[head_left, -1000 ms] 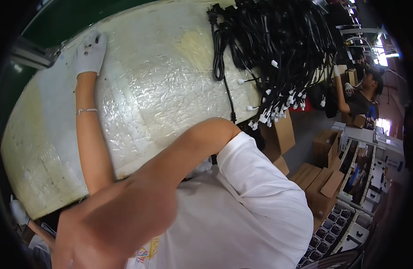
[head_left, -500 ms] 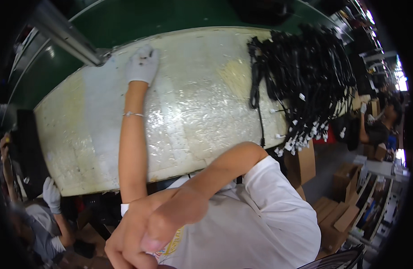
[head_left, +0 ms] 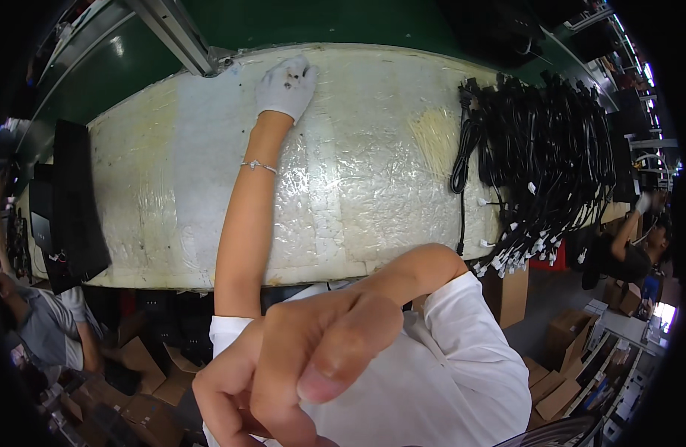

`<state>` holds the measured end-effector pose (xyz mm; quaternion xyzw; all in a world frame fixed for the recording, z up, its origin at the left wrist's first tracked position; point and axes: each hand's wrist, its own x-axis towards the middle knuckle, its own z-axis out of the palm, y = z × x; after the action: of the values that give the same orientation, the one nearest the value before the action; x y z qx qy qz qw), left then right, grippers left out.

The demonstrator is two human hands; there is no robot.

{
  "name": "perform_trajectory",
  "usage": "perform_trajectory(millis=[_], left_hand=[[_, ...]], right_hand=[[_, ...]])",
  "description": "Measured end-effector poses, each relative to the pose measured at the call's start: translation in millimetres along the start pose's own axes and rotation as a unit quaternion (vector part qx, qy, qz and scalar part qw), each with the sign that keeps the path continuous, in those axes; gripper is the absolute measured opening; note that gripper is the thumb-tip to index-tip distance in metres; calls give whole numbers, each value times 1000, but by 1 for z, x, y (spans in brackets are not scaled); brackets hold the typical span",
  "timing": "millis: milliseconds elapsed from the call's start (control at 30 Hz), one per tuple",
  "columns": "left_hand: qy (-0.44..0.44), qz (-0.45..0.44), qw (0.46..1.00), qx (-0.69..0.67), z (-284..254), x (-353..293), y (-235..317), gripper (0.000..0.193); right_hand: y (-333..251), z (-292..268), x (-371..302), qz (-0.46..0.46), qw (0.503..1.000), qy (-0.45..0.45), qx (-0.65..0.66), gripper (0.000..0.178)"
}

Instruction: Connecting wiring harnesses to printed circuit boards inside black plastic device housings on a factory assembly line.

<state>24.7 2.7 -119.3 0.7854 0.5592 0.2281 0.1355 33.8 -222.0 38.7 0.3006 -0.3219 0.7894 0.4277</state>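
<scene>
View swung, cables [head_left: 548, 149] R of L grip [head_left: 287, 86]

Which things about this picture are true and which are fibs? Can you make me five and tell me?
1. The left hand is gloved and rests on the worktable. True.
2. The right hand is gloved too. False: the right hand is bare.
3. The black cables are left of the left hand. False: the black cables are piled to its right.
4. White connectors hang at the near end of the pile. True.
5. The bracelet is on the right arm. False: the bracelet is on the left arm.
</scene>
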Motion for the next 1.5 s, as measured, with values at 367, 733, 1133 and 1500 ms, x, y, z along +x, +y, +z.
perform_trajectory(millis=[367,733,1133,1500], left_hand=[[0,3,1000,-3,3,-2,-5,33],[-1,11,1000,7,5,1,-8,35],[44,49,998,2,16,2,-14,27],[63,73,995,19,20,1,-15,26]], right_hand=[[-20,35,1,201,896,257,301,46],[3,7,3,-26,979,117,165,44],[13,-10,5,-122,989,-81,31,43],[43,4,-6,-195,978,11,76,23]])
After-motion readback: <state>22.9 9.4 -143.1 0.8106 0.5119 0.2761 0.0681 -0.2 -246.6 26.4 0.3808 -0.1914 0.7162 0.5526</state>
